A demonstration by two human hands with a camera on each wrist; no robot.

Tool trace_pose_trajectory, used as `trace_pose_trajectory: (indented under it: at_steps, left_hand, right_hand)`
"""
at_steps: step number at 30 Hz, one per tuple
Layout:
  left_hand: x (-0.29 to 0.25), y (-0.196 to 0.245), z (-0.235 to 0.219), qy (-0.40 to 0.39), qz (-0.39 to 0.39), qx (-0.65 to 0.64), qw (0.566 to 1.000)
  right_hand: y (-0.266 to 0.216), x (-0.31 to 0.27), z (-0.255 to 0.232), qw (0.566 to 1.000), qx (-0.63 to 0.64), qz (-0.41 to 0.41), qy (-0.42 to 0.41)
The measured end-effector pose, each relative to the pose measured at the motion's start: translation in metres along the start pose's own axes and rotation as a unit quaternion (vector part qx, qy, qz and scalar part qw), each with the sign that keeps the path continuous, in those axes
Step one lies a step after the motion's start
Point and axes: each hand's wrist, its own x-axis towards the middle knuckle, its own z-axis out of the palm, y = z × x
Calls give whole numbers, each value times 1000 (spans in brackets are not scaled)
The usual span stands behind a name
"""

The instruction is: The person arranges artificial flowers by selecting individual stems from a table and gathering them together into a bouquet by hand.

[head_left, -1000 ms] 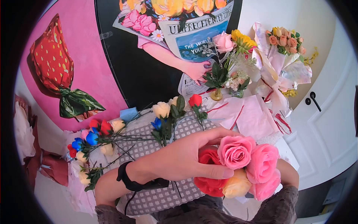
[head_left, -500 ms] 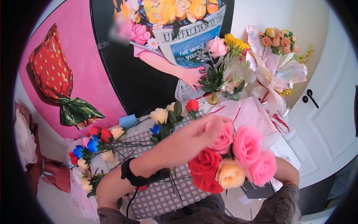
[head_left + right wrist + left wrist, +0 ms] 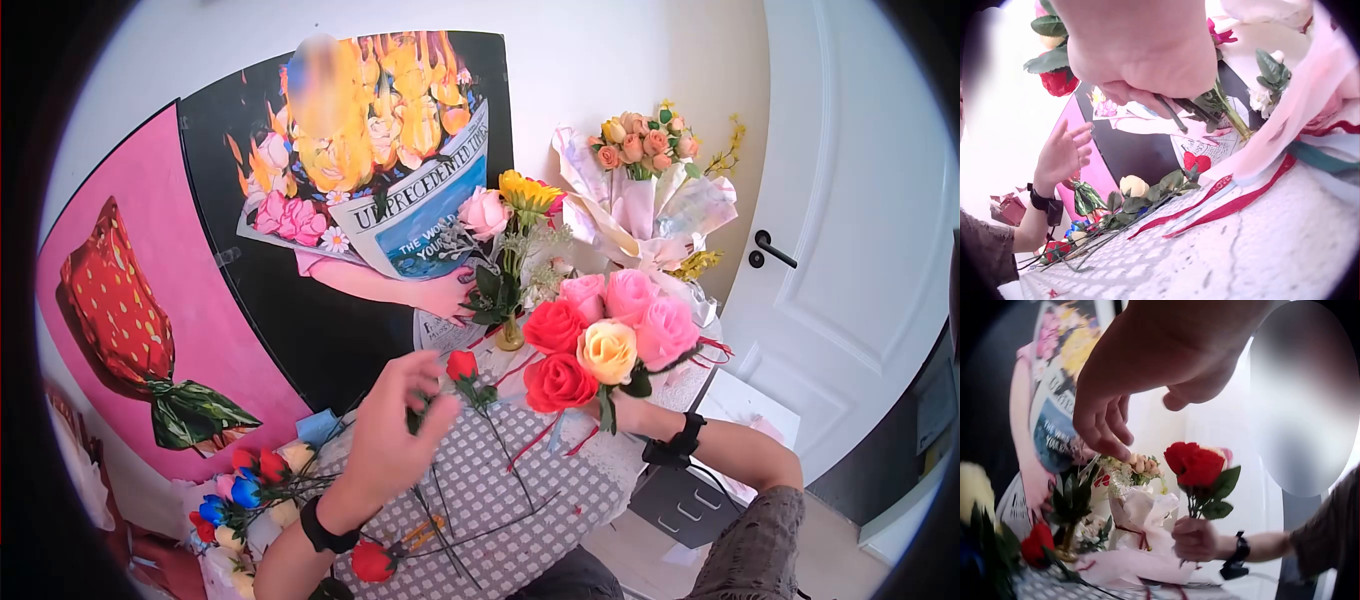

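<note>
My right hand grips a bunch of roses by the stems, holding it upright above the right side of the table. Its blooms are pink, red and one pale yellow. In the right wrist view, the cut stem ends stick out below the fist. My left hand hovers apart from the bunch, fingers loosely bent and holding nothing. Below and beyond it, a single red rose lies on the dotted cloth. Another red rose lies near the front edge, by my left wrist.
Loose red, blue and cream roses are heaped on the table's left side. At the back stand a brass-coloured vase of flowers and a paper-wrapped bouquet. Red ribbons trail over the cloth. A white door is to the right.
The left hand has come off the blooms and moved left. My right hand has carried the bunch away from my body, over the table. The head view has tilted up.
</note>
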Motion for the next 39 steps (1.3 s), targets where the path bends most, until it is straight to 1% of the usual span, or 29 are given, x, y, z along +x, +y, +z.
trace_pose_trajectory:
  at_steps: [2, 4, 5, 7, 8, 9, 10, 12, 14, 17, 18, 20, 23, 27, 30, 32, 33, 34, 36, 37, 38, 39]
  left_hand:
    - [4, 33, 4, -9, 151, 93, 984]
    - [4, 55, 16, -17, 253, 137, 958]
    - [3, 66, 22, -17, 251, 137, 958]
    - [1, 83, 33, 25, 293, 207, 933]
    - [3, 86, 37, 44, 299, 220, 928]
    - [4, 86, 38, 44, 297, 220, 928]
    - [5, 85, 39, 40, 293, 229, 927]
    - [7, 82, 39, 36, 288, 239, 927]
    - [7, 75, 36, -5, 330, 219, 918]
    - [7, 78, 33, -11, 331, 191, 924]
    - [6, 77, 32, -11, 330, 192, 924]
    - [4, 74, 32, -40, 331, 219, 917]
    - [2, 70, 32, -40, 332, 217, 917]
    - [1, 72, 28, -46, 338, 214, 915]
    - [-1, 75, 25, -44, 358, 183, 915]
    - [-4, 80, 21, -70, 364, 181, 911]
    - [-4, 79, 21, -69, 363, 180, 911]
    - [-5, 77, 22, -70, 360, 175, 914]
    - [-6, 76, 23, -70, 357, 171, 916]
    - [-6, 77, 23, -69, 344, 203, 914]
    - [-7, 77, 24, -69, 330, 234, 912]
    - [-7, 75, 24, -69, 329, 235, 912]
  right_hand:
    - [0, 0, 0, 1000, -21, -8, -10]
    - [1, 1, 1, 999, -41, -15, -22]
    - [9, -11, 7, 998, -50, -17, -29]
    - [11, -6, 13, 996, -70, -21, -42]
    - [10, -24, 8, 995, -79, -24, -49]
    - [4, -36, -3, 994, -88, -26, -55]
    - [16, -24, 3, 993, -98, -29, -62]
    - [19, -22, 10, 990, -117, -36, -74]
    - [18, -68, -44, 986, -135, -44, -85]
    - [21, -64, -39, 980, -161, -56, -102]
    - [21, -63, -38, 978, -170, -59, -107]
    - [22, -61, -35, 973, -188, -67, -118]
    - [24, -68, -32, 964, -215, -79, -132]
    - [24, -59, -29, 951, -254, -94, -152]
    - [25, -57, -22, 939, -283, -105, -167]
    - [22, -51, -24, 930, -302, -112, -177]
    - [19, -40, -21, 926, -311, -115, -183]
    - [21, -48, -23, 921, -320, -117, -190]
    - [23, -42, -14, 911, -337, -125, -202]
    - [25, -56, -23, 906, -345, -128, -207]
    - [26, -59, -20, 901, -353, -131, -213]
    - [26, -56, -20, 896, -362, -135, -219]
